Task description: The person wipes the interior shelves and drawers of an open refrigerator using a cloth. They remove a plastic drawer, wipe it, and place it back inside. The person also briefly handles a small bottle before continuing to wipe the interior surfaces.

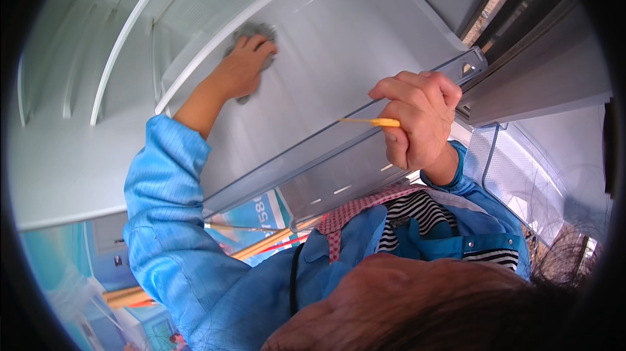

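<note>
My left hand (246, 68) presses a grey scrubbing pad or cloth (254, 33) against a smooth white panel (337, 33) inside what looks like a refrigerator. The pad shows around the fingers, and the hand is slightly blurred. On the right, my right hand (420, 111) is closed around a small yellow tool (386, 122) whose thin tip points left. Its fingers lie at a clear plastic front strip (313, 143) that crosses below the white panel. Whether they also grip the strip cannot be told.
White ribs (129, 28) curve along the wall at the left. A clear plastic bin (518, 175) sits at the right, below a grey door edge (543, 67). Beneath the strip are wooden sticks (274, 241) and a blue printed sheet (249, 214).
</note>
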`<action>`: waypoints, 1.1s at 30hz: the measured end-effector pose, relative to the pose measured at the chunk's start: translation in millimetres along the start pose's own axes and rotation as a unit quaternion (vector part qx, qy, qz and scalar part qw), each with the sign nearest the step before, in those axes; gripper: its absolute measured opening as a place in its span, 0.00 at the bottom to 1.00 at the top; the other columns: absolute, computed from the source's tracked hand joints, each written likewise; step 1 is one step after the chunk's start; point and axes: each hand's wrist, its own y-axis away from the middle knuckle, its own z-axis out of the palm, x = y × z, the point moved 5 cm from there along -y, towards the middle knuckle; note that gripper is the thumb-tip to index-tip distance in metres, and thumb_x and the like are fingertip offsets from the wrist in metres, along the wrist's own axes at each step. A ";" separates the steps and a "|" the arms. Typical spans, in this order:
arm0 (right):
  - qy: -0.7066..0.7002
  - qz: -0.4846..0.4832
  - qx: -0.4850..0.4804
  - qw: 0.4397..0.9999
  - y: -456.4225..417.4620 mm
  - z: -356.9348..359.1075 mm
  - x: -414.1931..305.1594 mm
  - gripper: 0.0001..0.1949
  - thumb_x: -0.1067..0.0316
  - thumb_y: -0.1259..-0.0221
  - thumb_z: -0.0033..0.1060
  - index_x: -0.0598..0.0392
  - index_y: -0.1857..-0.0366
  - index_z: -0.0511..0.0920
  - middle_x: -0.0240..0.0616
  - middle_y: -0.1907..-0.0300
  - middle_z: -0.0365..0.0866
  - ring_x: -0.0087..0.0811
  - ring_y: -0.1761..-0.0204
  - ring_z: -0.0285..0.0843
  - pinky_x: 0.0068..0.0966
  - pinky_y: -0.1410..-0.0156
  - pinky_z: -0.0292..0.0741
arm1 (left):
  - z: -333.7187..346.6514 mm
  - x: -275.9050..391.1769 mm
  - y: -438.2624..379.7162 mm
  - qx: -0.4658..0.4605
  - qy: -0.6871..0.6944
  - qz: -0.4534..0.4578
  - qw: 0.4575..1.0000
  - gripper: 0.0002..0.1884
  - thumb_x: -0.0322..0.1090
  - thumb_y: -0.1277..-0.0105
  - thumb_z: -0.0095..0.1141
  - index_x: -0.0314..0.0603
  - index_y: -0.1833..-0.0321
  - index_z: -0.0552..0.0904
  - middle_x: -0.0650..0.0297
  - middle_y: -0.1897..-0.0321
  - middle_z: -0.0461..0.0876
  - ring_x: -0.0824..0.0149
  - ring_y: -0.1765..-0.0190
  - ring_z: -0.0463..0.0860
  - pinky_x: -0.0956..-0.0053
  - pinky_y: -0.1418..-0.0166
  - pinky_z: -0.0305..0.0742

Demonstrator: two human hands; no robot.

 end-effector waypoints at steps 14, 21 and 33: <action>0.002 -0.003 0.044 0.999 -3.9 -3.6 0.0 0.05 0.68 0.36 0.51 0.55 0.68 0.75 0.38 0.66 0.84 0.35 0.65 0.79 0.30 0.46 0.62 | -2.6 32.1 82.5 -0.218 0.150 -0.115 0.958 0.18 0.23 0.53 0.58 0.42 0.56 0.77 0.50 0.51 0.75 0.46 0.44 0.74 0.60 0.39 0.71; 0.007 0.006 0.057 0.998 1.1 -7.2 1.2 0.05 0.68 0.36 0.51 0.56 0.68 0.75 0.38 0.67 0.83 0.35 0.66 0.79 0.30 0.46 0.62 | -32.6 136.4 68.2 -0.191 0.525 -0.069 0.826 0.29 0.20 0.47 0.59 0.45 0.39 0.75 0.53 0.41 0.76 0.54 0.40 0.76 0.69 0.32 0.68; -0.014 0.016 0.056 0.998 13.5 -11.9 9.5 0.06 0.69 0.48 0.58 0.54 0.67 0.75 0.37 0.65 0.83 0.35 0.65 0.78 0.32 0.46 0.62 | -1.6 15.5 4.4 0.035 -0.084 -0.060 0.994 0.34 0.29 0.44 0.59 0.47 0.30 0.67 0.55 0.33 0.69 0.49 0.33 0.69 0.61 0.34 0.73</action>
